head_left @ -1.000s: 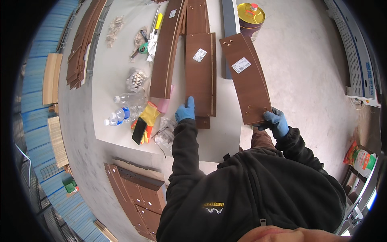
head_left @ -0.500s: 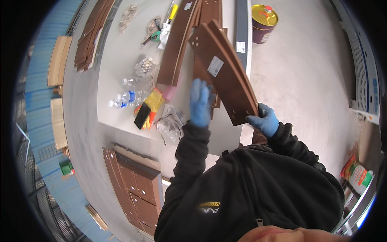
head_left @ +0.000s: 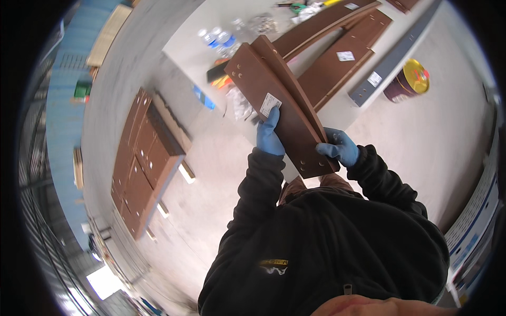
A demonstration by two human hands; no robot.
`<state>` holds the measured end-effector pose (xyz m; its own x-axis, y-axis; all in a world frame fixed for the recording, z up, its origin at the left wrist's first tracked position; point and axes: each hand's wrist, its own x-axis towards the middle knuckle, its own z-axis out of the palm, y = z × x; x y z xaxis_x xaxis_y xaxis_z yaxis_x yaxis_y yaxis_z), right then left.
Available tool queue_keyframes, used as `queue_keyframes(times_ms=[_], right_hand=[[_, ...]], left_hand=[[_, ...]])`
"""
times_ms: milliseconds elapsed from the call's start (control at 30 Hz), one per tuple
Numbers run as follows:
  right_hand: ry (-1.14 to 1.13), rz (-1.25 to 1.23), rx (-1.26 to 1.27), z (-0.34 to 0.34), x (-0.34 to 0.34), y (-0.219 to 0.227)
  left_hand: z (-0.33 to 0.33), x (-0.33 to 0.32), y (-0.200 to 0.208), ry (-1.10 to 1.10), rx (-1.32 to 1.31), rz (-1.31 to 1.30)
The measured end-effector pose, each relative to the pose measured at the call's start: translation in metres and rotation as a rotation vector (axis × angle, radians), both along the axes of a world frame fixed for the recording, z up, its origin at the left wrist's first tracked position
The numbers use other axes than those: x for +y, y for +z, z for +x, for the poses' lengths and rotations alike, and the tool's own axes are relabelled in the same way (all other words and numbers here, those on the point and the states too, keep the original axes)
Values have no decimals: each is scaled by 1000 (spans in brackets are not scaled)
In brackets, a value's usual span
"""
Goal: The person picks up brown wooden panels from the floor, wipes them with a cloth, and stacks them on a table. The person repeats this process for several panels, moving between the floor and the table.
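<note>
Two brown boards (head_left: 287,124), one lying over the other, are held up in front of me at a slant. Each has small holes, and a white label is stuck on the upper face. My left hand (head_left: 270,134), in a blue glove, grips the left edge, with its thumb beside the label. My right hand (head_left: 340,147), gloved alike, is closed on the right edge near the lower end. Beyond them, more brown boards (head_left: 337,66) lie on the pale table (head_left: 184,39), partly hidden by the held pair.
Plastic bottles (head_left: 224,39) and a bag of small parts (head_left: 263,23) sit on the table. A dark grey board (head_left: 392,55) runs along its right side, near a drum with a yellow lid (head_left: 416,76). Left on the floor, a stack of brown panels (head_left: 142,158) rests on wooden strips.
My left hand has come from open air onto the boards' left edge. My body and the boards have turned left, away from the table; the panel stack is now more in view.
</note>
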<state>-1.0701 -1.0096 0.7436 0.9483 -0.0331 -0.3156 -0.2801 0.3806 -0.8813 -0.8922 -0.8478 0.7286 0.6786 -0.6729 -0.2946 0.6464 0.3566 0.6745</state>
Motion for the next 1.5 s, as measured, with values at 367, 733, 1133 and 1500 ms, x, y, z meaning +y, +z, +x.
queue_keyframes(times_ms=[367,733,1133,1500], right_hand=[[24,175,-8,31,139,0],[184,16,10,78,434,-3],[473,134,139,178,632,-10],[699,266,222,376,852,-20]], left_hand=[[-30,239,17,385,119,-160],[-99,565,-9,708,261,-132],[-61,767,-34,818,225,-250],[56,977,-25,1110,181,-148]])
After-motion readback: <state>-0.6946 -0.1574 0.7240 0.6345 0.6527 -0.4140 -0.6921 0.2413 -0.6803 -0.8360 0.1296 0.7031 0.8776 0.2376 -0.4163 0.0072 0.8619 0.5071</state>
